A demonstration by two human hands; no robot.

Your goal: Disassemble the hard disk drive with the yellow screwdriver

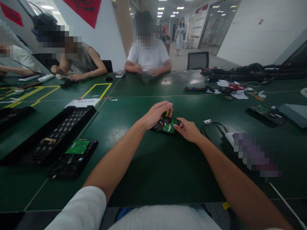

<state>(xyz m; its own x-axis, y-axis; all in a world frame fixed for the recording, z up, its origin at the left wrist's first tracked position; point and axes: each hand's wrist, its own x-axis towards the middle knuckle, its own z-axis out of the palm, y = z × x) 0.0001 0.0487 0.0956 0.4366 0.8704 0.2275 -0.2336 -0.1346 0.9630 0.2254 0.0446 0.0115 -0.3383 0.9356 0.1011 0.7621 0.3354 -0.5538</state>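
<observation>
In the middle of the head view, a hard drive (169, 128) with a green circuit board lies on the green table (153, 172). My left hand (157, 114) is closed above the drive's far left part. Its fingers wrap a black and yellow tool, apparently a screwdriver (167, 113), mostly hidden by the hand. My right hand (188, 128) grips the drive's right end between thumb and fingers. To the left lies another hard drive (74, 158) with its green board facing up.
A long black tray (55, 134) with rows of small parts stands left. Toward the right are a pixelated phone-like object (254, 153) with a cable, another drive (266, 115) and a grey box (295, 113). Red scissors (236, 87) lie farther back. Several people sit across the table.
</observation>
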